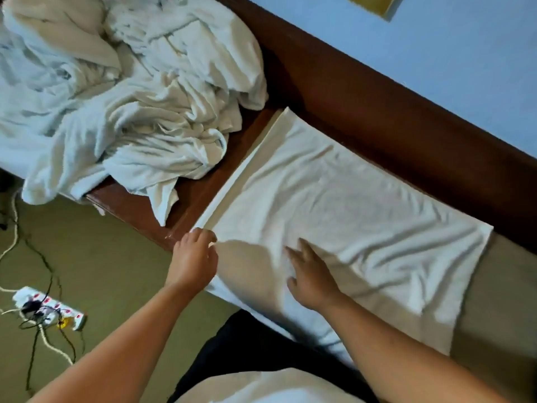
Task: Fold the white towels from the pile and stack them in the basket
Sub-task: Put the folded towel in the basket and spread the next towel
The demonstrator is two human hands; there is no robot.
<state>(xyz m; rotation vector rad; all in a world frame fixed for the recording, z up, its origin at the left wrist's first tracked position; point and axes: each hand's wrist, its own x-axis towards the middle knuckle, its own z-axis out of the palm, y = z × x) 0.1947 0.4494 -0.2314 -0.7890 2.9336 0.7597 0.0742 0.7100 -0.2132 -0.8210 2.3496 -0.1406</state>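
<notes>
- A white towel (348, 205) is spread across the brown wooden table (186, 196), creased, with a doubled strip seen along its left edge; its near edge is draped past the table's front.
- The towel's near left corner is pinched in the left hand (193, 260), whose grip is narrow, with fingers curled around the cloth.
- The right hand (312, 279) is laid flat on the towel's near part, its grip wide, fingers spread and nothing held.
- A crumpled pile of white towels (116, 91) is heaped on the table's left end, just beside the spread towel.
- A power strip (49, 308) with plugged cables is seen on the olive floor (110, 257).
</notes>
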